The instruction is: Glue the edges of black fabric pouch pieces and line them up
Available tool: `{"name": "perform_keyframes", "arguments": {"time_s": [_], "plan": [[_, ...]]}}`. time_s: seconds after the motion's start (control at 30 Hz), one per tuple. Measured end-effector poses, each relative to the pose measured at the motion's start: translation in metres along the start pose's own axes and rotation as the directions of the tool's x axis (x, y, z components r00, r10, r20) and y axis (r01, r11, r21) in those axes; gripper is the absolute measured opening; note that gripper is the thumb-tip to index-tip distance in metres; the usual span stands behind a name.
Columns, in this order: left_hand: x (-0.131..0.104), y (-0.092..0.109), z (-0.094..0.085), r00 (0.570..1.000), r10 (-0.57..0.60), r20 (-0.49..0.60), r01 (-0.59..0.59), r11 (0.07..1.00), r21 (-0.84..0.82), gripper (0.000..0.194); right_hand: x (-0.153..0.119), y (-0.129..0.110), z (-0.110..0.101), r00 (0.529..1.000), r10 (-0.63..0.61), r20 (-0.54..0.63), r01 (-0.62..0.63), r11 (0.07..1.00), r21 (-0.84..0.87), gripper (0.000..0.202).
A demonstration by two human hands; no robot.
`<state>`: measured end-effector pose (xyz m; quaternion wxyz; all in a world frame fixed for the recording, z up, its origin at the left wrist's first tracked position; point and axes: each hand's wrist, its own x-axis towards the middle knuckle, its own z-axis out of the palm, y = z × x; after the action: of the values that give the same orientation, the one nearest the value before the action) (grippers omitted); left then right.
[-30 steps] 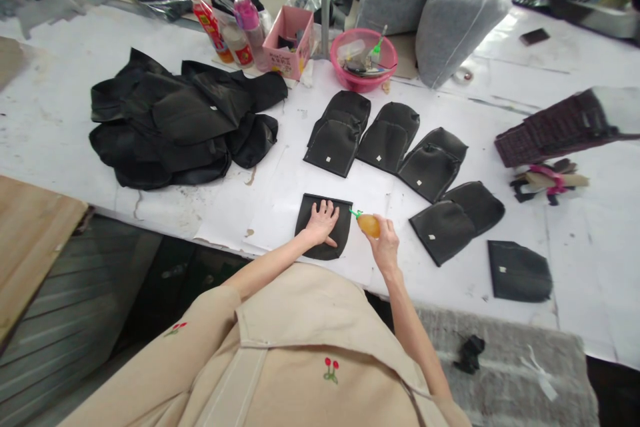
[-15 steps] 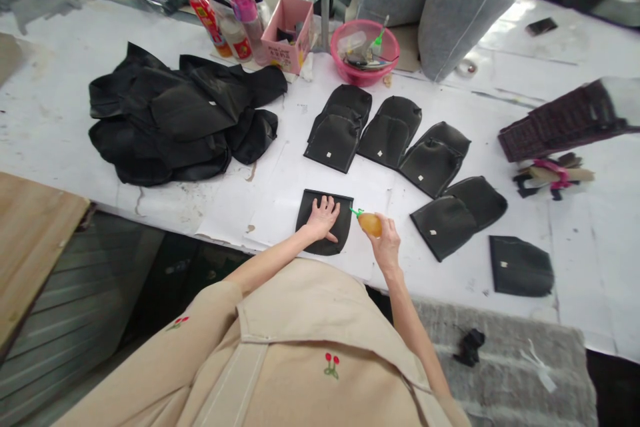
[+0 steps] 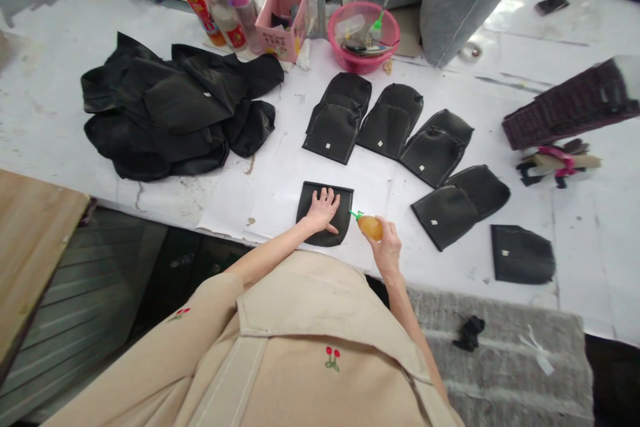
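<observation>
My left hand [image 3: 323, 210] lies spread on a black leather-like piece [image 3: 341, 221] near the front edge of the white table. My right hand [image 3: 386, 243] grips a squeeze bottle [image 3: 371, 227] of amber liquid. Its green nozzle [image 3: 355, 214] points left, at the right edge of the black piece. Behind and to the right, several black pieces with small white labels lie in an arc, among them one at the left end [image 3: 330, 130] and one alone at the far right [image 3: 523, 255].
A heap of black pieces [image 3: 175, 107] covers the left of the table [image 3: 45, 140]. Bottles, a pink box [image 3: 280, 40] and a pink basin [image 3: 363, 61] stand at the back. A dark ribbed stack [image 3: 570, 107] is at right. Grey cloth [image 3: 515, 373] hangs in front.
The camera view has shifted slightly, so the table's things appear higher. Both hands keep nearly the same place around the black piece, and the bottle is still in my right hand.
</observation>
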<state>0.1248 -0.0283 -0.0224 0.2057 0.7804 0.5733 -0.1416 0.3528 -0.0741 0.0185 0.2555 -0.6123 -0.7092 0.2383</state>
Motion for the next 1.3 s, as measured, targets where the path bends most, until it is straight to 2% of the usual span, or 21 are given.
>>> {"name": "perform_keyframes", "arguments": {"time_s": [0.43, 0.77, 0.9, 1.03, 1.3], "plan": [[-0.002, 0.0, -0.002, 1.0, 0.001, -0.014, -0.001, 1.0, 0.016, 0.127, -0.026, -0.005, -0.004, 0.999, 0.034, -0.002, -0.034, 0.999, -0.005, 0.04], [-0.002, 0.001, -0.008, 0.999, -0.01, 0.03, 0.01, 1.0, 0.004, 0.126, -0.044, -0.005, -0.005, 0.998, 0.064, 0.0, -0.064, 0.998, 0.009, 0.041], [-0.004, 0.003, -0.01, 0.999, -0.026, 0.031, 0.026, 1.0, -0.005, 0.124, -0.048, -0.004, -0.003, 0.998, 0.07, -0.006, -0.07, 0.997, 0.02, 0.041], [-0.005, 0.007, -0.01, 0.997, -0.053, 0.054, 0.052, 0.999, 0.009, 0.13, -0.05, -0.006, -0.004, 0.998, 0.07, -0.005, -0.07, 0.997, 0.027, 0.041], [-0.003, 0.012, -0.005, 0.994, -0.093, 0.052, 0.091, 0.995, 0.051, 0.13, -0.055, -0.011, -0.007, 0.997, 0.077, -0.009, -0.077, 0.996, 0.044, 0.039]]}}
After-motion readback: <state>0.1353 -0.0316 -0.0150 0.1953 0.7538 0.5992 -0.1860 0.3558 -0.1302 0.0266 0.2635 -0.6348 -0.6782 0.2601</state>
